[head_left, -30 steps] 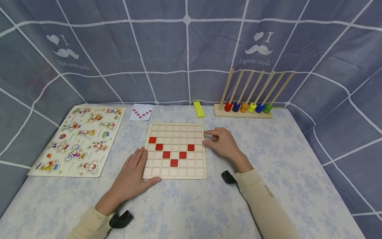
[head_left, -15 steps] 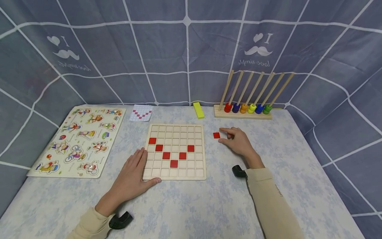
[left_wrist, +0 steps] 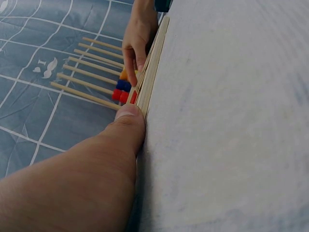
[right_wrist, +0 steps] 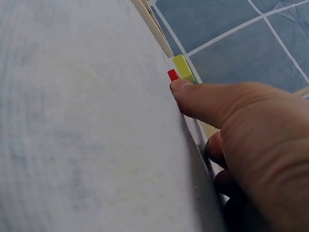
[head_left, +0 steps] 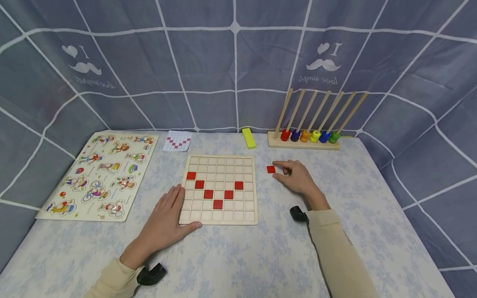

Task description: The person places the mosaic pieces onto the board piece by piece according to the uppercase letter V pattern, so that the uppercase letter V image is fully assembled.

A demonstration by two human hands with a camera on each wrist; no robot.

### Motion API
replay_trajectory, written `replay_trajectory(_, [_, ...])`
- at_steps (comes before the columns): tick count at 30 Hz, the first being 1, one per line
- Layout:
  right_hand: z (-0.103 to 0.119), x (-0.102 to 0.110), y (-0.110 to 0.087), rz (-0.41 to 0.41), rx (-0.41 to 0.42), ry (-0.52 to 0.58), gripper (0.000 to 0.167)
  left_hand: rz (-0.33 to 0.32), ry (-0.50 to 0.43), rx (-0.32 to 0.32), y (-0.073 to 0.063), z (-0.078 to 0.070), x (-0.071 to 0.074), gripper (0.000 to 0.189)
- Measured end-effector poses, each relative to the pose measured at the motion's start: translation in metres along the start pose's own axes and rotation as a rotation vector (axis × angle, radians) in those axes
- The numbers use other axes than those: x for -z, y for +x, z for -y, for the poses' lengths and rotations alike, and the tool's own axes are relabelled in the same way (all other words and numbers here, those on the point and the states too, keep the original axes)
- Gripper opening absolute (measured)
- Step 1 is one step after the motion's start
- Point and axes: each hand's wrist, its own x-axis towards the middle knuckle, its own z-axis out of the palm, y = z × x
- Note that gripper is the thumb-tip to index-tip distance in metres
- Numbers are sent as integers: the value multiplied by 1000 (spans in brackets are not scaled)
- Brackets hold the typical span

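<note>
A wooden grid board (head_left: 218,217) lies on the table with several red square tiles in its cells, forming a V. My left hand (head_left: 164,219) rests along the board's left edge, fingers straight, thumb at the front corner; in the left wrist view the thumb (left_wrist: 126,126) presses against the board's side. Right of the board, a loose red tile (head_left: 271,169) lies on the table. My right hand (head_left: 298,177) has index finger and thumb at opposite edges of this tile, pinching it. The right wrist view shows the red tile (right_wrist: 172,74) at the thumb tip, the index finger hidden.
A pattern card (head_left: 177,141) with a printed V lies behind the board. A yellow block (head_left: 249,138) and a peg abacus (head_left: 303,142) with coloured beads stand at the back. A picture puzzle board (head_left: 100,176) lies at the left.
My right hand has moved right, away from the board's edge, uncovering the loose red tile. Its index finger and thumb have then closed slightly on it. My left hand has stayed in place.
</note>
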Motion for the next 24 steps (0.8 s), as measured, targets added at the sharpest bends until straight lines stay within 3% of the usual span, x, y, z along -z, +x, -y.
replay_trajectory(8, [-3,-3,0,-39,-8,37,33,-3,1,-6,2,0,0,116])
replay_trajectory(19, [-4,-9,2,-80,27,0,25,5,-11,-1,1,0,0,116])
replay_trajectory(24, [-1,-10,0,-109,58,34,23,0,-8,3,0,-1,0,116])
